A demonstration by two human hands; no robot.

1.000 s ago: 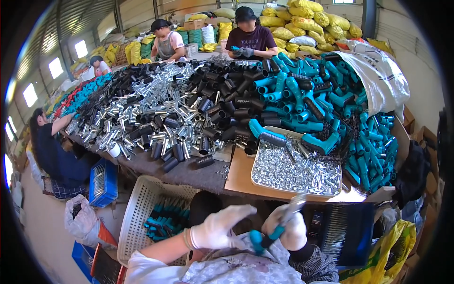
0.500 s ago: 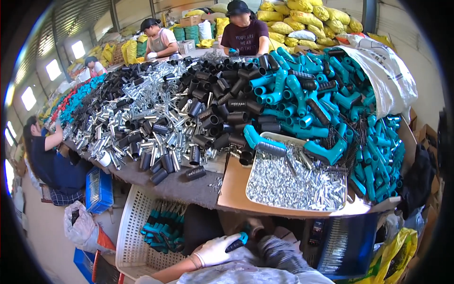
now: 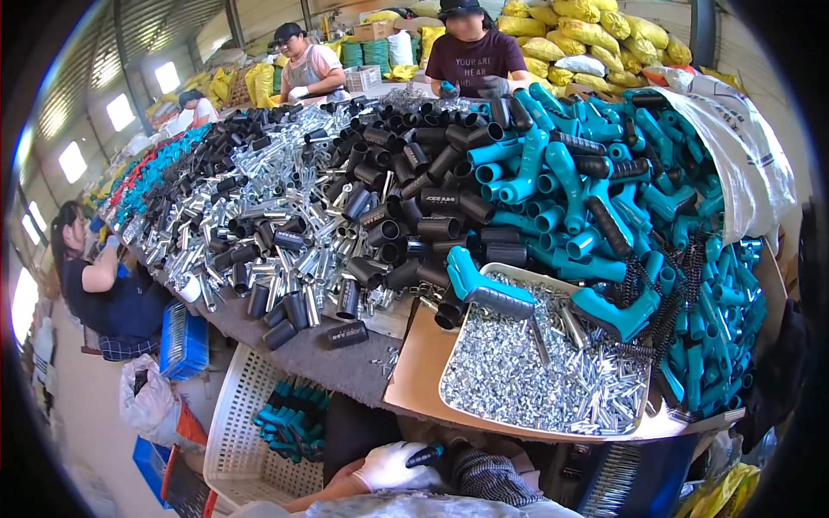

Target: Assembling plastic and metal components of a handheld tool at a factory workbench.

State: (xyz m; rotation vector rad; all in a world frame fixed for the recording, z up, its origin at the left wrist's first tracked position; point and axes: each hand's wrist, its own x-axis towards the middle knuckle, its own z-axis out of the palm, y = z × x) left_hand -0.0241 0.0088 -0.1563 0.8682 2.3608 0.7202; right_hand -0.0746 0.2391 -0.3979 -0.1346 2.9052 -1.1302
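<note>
At the lower edge, my left hand (image 3: 390,469) in a white glove is closed round a teal and black pistol-grip handle (image 3: 425,455), held below the table edge. My right hand (image 3: 461,445) is beside it, mostly hidden past the patterned sleeve (image 3: 494,476), so its fingers cannot be made out. A white perforated basket (image 3: 223,457) on the left holds several teal and black handles (image 3: 289,420). On the table ahead, a tray (image 3: 445,384) is full of small silver metal parts, with two teal handles (image 3: 484,289) lying over its far edge.
Black tubes (image 3: 445,203), silver metal tubes (image 3: 259,190) and teal handles (image 3: 561,173) are heaped across the table. Dark springs (image 3: 691,259) lie at the right. Blue crates (image 3: 181,345) stand below. Several people work around the table; yellow sacks (image 3: 587,30) are stacked behind.
The view has shifted, so the table sits lower in the picture. My left hand still holds the handle, and my right sleeve has drawn closer to it.
</note>
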